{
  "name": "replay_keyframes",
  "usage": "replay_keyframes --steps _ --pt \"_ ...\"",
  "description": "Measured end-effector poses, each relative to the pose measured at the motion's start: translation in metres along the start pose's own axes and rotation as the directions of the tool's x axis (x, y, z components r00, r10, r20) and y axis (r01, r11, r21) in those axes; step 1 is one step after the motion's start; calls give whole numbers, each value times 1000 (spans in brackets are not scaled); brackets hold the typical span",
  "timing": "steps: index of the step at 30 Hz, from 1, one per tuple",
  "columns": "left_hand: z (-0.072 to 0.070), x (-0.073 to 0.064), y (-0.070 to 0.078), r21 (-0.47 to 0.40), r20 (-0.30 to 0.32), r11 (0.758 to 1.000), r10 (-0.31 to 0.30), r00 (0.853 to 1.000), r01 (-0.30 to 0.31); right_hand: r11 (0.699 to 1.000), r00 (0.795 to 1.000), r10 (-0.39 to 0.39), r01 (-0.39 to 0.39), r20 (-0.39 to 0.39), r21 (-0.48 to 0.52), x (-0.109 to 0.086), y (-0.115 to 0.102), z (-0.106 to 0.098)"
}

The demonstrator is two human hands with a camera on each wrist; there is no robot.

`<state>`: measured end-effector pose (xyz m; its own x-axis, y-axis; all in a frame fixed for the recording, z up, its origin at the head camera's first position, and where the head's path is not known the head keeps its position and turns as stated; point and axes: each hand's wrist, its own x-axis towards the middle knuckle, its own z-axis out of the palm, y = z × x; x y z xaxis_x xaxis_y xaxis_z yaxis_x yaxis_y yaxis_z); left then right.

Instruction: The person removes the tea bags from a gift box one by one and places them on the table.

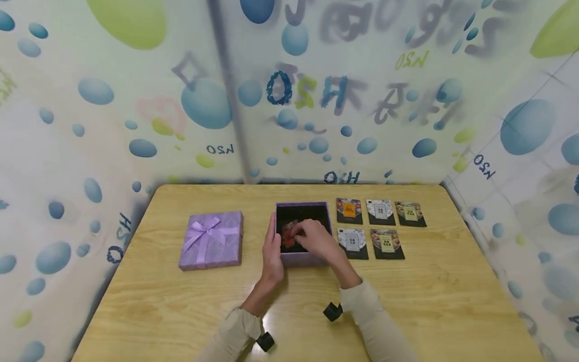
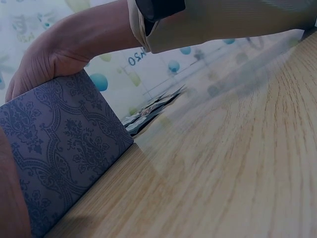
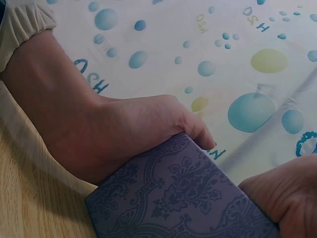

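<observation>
A purple patterned gift box (image 1: 304,260) stands without its lid on the table, its inside black. My left hand (image 1: 272,256) lies along the box's left wall, fingers outside and thumb at the rim, and holds it. Over the box's near rim reaches my right hand (image 1: 316,240); its thumb and fingers pinch a small red packet (image 1: 288,236) that looks clear-wrapped, inside the box. What is printed on the packet cannot be read. The right wrist view has the left hand (image 3: 133,129) against the patterned box wall (image 3: 173,193). Fingertips inside the box are hidden from both wrist views.
Left of the box lies the purple lid (image 1: 212,240) with a ribbon bow. Several flat printed packets lie in two rows to the right, among them an orange-labelled one (image 1: 349,210) and a green-labelled one (image 1: 387,244). A patterned wall covering (image 1: 289,151) borders the wooden table (image 1: 181,311).
</observation>
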<state>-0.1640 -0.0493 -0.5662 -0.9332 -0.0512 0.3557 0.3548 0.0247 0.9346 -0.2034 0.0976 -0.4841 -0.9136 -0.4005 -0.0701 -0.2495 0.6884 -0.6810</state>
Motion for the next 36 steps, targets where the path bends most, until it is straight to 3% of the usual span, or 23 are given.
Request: replay_keyframes --steps 11,20,28,36 --pt "-1 2 0 19 -3 1000 -1 1000 1 995 996 -71 75 -58 70 -3 1 -10" --pt "2 2 3 13 5 1000 -21 1000 21 966 994 -48 72 -102 247 -14 8 -36" --pt "5 2 2 -14 -5 1000 -24 1000 24 957 995 -6 36 -104 289 -23 13 -56" --pt "2 3 2 1 14 1000 -17 1000 17 953 985 -19 70 -171 295 -31 23 -67"
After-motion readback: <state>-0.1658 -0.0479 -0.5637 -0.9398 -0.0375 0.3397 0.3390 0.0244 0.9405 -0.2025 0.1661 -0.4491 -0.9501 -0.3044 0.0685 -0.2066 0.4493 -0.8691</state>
